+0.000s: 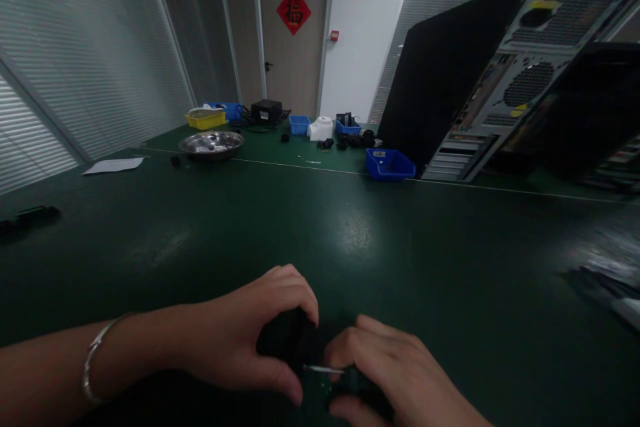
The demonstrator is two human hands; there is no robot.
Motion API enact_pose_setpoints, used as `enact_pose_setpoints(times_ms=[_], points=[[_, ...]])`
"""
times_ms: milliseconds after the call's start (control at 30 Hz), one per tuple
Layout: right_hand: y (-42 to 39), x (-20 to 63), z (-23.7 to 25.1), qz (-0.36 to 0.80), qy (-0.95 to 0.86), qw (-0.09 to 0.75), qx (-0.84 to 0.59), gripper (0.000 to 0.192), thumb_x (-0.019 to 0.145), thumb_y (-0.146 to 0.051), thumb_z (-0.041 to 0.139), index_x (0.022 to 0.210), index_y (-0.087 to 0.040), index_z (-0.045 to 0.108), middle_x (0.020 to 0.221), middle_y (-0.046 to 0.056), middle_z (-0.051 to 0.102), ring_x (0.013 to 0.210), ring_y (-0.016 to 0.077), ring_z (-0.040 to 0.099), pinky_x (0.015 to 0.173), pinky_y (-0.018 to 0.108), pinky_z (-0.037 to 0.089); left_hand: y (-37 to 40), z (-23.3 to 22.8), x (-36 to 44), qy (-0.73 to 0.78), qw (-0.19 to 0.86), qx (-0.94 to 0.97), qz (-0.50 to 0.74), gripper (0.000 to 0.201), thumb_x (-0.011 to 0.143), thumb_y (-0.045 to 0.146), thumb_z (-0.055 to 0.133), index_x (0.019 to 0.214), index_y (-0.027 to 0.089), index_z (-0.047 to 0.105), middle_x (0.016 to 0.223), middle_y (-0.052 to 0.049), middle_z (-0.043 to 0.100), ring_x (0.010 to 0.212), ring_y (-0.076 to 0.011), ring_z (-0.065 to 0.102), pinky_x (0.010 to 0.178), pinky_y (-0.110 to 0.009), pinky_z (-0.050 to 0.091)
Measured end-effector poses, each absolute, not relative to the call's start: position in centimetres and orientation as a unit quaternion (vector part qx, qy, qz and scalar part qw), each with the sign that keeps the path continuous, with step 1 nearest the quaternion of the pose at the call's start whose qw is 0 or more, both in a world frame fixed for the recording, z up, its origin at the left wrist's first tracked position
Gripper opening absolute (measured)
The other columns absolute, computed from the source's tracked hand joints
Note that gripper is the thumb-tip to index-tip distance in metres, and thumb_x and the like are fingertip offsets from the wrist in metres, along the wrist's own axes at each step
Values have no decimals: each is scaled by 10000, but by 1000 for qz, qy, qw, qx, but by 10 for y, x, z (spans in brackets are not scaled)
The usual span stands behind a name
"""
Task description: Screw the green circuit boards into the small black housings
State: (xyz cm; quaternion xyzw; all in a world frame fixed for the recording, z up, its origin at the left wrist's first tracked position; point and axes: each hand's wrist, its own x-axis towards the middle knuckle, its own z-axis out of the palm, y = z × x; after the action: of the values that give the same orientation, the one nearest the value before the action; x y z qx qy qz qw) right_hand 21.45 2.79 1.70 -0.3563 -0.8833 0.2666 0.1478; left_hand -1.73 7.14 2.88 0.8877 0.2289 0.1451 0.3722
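My left hand point(255, 333) is closed round a dark, box-like part point(287, 337), thumb below and fingers over the top. In my right hand point(395, 360) is a screwdriver point(325, 369) with a thin metal shaft and a dark handle. Its shaft points left, and the tip meets the right side of the dark part or lies right beside it; I cannot tell which. Both hands are low in the head view, just above the green table point(210, 227). The dark part's details are lost in shadow.
A blue bin point(390, 165) stands beside a large black computer case point(450, 80) on the right. Farther back are a metal bowl point(212, 155), a yellow basket point(206, 121), a white housing point(321, 128) and a black box point(267, 111). Blurred plastic bags point(610, 267) lie at right.
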Motion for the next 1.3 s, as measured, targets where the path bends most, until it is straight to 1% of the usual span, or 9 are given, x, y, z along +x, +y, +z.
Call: enact_pose_setpoints(times_ms=[167,300,433,633,833,1033,1133,1233,1300], points=[[27,213,15,295,-865,167,-368,240,705,-102,666,894,-208,562,894,36,666,802,201,609,659,279,483,68,30,-19,247,395,872,150,478,688,347,769,1069,190,525,998,-54,559,903,-198,516,777,-302,437],[25,215,11,334,-816,226,-415,314,693,-36,599,928,-219,501,891,23,622,796,178,599,682,276,485,65,29,-19,239,385,866,211,465,717,374,739,1079,195,507,976,-64,571,852,-188,538,733,-288,449],[24,217,8,346,-795,258,-427,317,732,-37,546,959,-240,456,871,0,588,752,153,579,658,257,478,63,31,-16,150,308,904,254,501,746,324,702,1164,197,458,1009,-102,620,907,-223,571,813,-344,450],[22,215,9,378,-764,294,-432,243,789,-92,524,974,-229,445,886,26,586,807,183,595,719,298,498,61,34,-14,81,224,949,206,601,739,239,671,1264,171,386,1195,-143,625,1041,-261,597,933,-384,431],[21,213,13,442,-710,335,-434,230,831,-123,530,994,-256,439,940,23,566,904,187,580,719,282,495,60,35,-15,75,210,953,207,629,747,243,657,1300,165,368,1241,-159,604,1062,-270,596,935,-387,449],[25,215,17,510,-638,397,-419,202,853,-159,572,985,-271,469,956,3,593,894,154,572,675,229,483,58,35,-18,69,203,947,240,641,768,281,661,1320,146,365,1261,-170,588,1084,-261,577,946,-358,452],[25,212,17,536,-599,416,-425,167,854,-234,609,971,-246,491,926,10,624,788,133,577,660,226,491,58,34,-19,63,192,949,242,613,777,270,646,1311,132,380,1254,-178,593,1086,-262,576,948,-358,450],[24,209,17,590,-526,418,-447,219,847,-308,630,998,-232,491,935,22,633,533,71,522,433,169,426,59,35,-18,48,191,950,242,604,772,242,640,1305,104,390,1263,-193,581,1095,-269,568,953,-363,444],[23,208,18,597,-505,423,-458,237,839,-315,640,1004,-232,491,933,24,638,466,53,490,365,150,378,59,36,-17,51,219,940,256,621,752,227,668,1297,100,399,1250,-192,582,1090,-266,565,962,-363,432]])
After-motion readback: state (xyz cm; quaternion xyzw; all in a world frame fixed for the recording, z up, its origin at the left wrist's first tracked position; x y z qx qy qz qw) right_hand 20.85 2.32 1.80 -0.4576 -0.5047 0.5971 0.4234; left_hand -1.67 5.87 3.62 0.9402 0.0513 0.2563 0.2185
